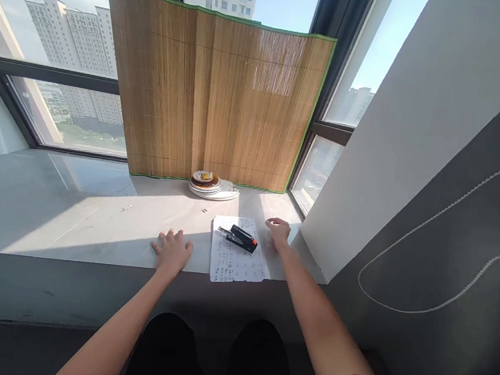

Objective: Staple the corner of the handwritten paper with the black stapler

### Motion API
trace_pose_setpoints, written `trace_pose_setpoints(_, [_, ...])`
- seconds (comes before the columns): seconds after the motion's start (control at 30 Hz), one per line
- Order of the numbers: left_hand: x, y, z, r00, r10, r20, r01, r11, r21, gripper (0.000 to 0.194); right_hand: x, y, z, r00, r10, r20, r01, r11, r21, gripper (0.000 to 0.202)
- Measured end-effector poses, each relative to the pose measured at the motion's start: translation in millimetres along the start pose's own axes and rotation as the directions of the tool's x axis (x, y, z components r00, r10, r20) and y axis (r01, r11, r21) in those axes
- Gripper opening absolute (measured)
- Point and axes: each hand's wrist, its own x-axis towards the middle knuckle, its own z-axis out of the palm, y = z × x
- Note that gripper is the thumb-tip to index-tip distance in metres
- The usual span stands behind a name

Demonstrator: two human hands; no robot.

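My left hand (173, 253) lies on the pale window sill with its fingers spread, holding nothing. To the right of the paper, my right hand (278, 230) rests on the sill with its fingers curled together in a pinch. Whatever is between those fingertips, if anything, is too small to make out. Between my hands lies a sheet of paper (236, 267) covered in handwriting, its lower end reaching past the sill's front edge. On it sits a black stapler (243, 238) with an orange-red spot at one end.
A stack of plates (205, 188) stands at the back of the sill (92, 224), against a bamboo mat (224, 100) propped before the window. Small dark bits (204, 210) lie in front of the plates. A bead cord (398, 310) hangs at the right wall.
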Motion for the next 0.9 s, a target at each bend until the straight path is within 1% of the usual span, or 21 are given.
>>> trace_pose_setpoints(0.13, [1, 0, 1.4, 1.000, 0.002, -0.024, -0.001, 0.999, 0.045, 0.059, 24, -11, 15, 0.999, 0.050, 0.015, -0.049, 0.997, -0.066, 0.028])
trace_pose_setpoints(0.2, [2, -1, 2.0, 0.999, 0.002, -0.040, 0.000, 0.998, 0.059, 0.058, 30, -9, 17, 0.998, 0.053, 0.025, -0.049, 0.991, -0.121, 0.027])
trace_pose_setpoints(0.3, [2, 0, 1.3, 0.999, 0.010, -0.047, -0.007, 0.998, 0.057, 0.059, 31, -4, 15, 0.999, 0.023, 0.038, -0.015, 0.977, -0.213, 0.036])
trace_pose_setpoints(0.37, [1, 1, 0.0, 0.999, 0.007, -0.036, -0.005, 0.999, 0.051, 0.059, 27, 0, 12, 0.998, -0.006, 0.056, 0.021, 0.959, -0.284, 0.038])
trace_pose_setpoints(0.43, [-1, 1, -1.2, 1.000, 0.004, -0.025, -0.003, 0.999, 0.046, 0.058, 17, 2, 7, 0.994, -0.047, 0.100, 0.080, 0.932, -0.355, 0.027])
trace_pose_setpoints(0.5, [-3, 2, -2.5, 1.000, 0.004, -0.017, -0.003, 0.999, 0.043, 0.058, 0, 6, 1, 0.979, -0.114, 0.168, 0.175, 0.896, -0.407, 0.013])
trace_pose_setpoints(0.6, [3, 7, -7.2, 1.000, -0.005, -0.012, 0.005, 0.999, 0.036, 0.054, -28, 12, -4, 0.942, -0.220, 0.254, 0.317, 0.835, -0.450, 0.019])
trace_pose_setpoints(0.67, [17, 14, -12.6, 1.000, -0.015, -0.002, 0.015, 1.000, -0.022, 0.048, -41, 14, -6, 0.925, -0.250, 0.286, 0.363, 0.803, -0.472, 0.023])
trace_pose_setpoints(0.7, [26, 19, -15.1, 1.000, -0.012, 0.008, 0.013, 0.996, -0.089, 0.044, -45, 14, -7, 0.920, -0.253, 0.298, 0.374, 0.792, -0.482, 0.026])
trace_pose_setpoints(0.73, [38, 25, -17.2, 0.999, 0.016, 0.031, -0.010, 0.986, -0.169, 0.040, -46, 14, -7, 0.917, -0.251, 0.310, 0.381, 0.784, -0.491, 0.028])
trace_pose_setpoints(0.77, [50, 30, -18.3, 0.998, 0.042, 0.038, -0.034, 0.979, -0.200, 0.037, -46, 13, -8, 0.914, -0.247, 0.322, 0.385, 0.777, -0.498, 0.030])
trace_pose_setpoints(0.9, [96, 49, -13.8, 0.991, 0.127, 0.037, -0.110, 0.947, -0.302, 0.042, -42, 9, -8, 0.909, -0.232, 0.345, 0.392, 0.756, -0.524, 0.032])
